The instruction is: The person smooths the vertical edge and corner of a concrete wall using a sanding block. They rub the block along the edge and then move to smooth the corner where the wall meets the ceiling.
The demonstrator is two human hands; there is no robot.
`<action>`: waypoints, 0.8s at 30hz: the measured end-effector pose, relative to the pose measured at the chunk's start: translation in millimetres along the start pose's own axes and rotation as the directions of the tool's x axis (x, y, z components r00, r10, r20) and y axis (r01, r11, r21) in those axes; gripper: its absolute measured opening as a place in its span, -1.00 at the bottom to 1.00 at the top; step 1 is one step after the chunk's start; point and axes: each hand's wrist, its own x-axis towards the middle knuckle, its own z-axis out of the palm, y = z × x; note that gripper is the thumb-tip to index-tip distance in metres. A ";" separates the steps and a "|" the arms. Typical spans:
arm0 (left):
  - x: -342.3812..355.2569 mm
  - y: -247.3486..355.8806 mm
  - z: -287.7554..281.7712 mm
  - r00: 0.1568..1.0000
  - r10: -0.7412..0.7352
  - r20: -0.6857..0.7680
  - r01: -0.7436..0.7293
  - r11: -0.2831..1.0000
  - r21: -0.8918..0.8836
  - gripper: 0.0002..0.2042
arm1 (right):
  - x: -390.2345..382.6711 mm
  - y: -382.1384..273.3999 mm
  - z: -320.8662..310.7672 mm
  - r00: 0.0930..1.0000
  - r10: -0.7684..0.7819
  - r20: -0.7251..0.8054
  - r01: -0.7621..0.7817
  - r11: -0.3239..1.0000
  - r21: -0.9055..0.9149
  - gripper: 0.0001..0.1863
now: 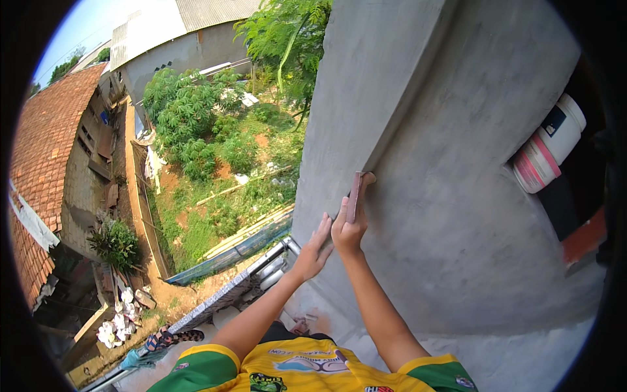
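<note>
My right hand [349, 230] is closed around a reddish-brown strip of sandpaper [354, 196], whose far end curls over to the right. The sandpaper is up against the grey plastered wall [431, 242], at the lower end of a raised vertical edge [398, 98]. Just to the left, my left hand [315, 251] has its fingers stretched out and holds nothing. Its fingertips are close beside the right hand, at the wall's left part; whether they press on the surface I cannot tell.
Two stacked white buckets [548, 144], one with a pink band, stand in a dark opening at the right. A metal railing [261, 264] runs along the left, above a lower green yard [228, 170] and a tiled-roof house [55, 130].
</note>
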 end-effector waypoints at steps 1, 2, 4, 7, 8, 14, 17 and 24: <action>-1.3 -2.3 -1.1 0.994 -0.113 0.009 0.113 0.988 -0.102 -0.25 | -7.3 4.4 4.1 0.997 -0.068 -0.021 0.068 0.998 0.002 -0.46; -3.5 -3.6 -1.3 0.977 -0.212 0.033 0.215 0.956 -0.199 -0.27 | -16.4 7.9 7.3 0.997 -0.074 -0.021 0.074 0.997 -0.009 -0.45; -5.5 -5.4 -1.5 0.962 -0.272 -0.027 0.242 0.895 -0.375 -0.39 | -28.9 16.5 14.6 0.987 -0.153 -0.044 0.153 0.988 -0.010 -0.42; -4.4 -6.5 -1.3 0.965 -0.260 0.015 0.236 0.849 -0.472 -0.36 | -40.1 24.3 25.2 0.996 0.093 -0.004 -0.093 0.996 0.017 -0.41; -4.8 -6.2 -0.7 0.938 -0.318 0.139 0.342 0.776 -0.530 -0.30 | -44.9 23.0 26.7 1.000 0.025 -0.016 -0.024 0.999 0.033 -0.41; -6.5 -11.3 -13.2 0.916 -0.368 0.159 0.379 0.665 -0.644 -0.16 | -36.4 16.6 32.1 0.994 -0.069 -0.081 0.070 0.998 0.006 -0.42; -12.6 -11.8 -22.2 0.905 -0.406 0.126 0.384 0.655 -0.651 -0.14 | -34.1 21.1 37.6 0.996 0.076 -0.041 -0.075 0.997 0.012 -0.43; -16.4 4.2 -30.2 0.931 -0.363 -0.041 0.279 0.779 -0.562 -0.24 | -93.4 24.1 4.0 0.999 0.020 0.051 -0.022 0.999 0.045 -0.42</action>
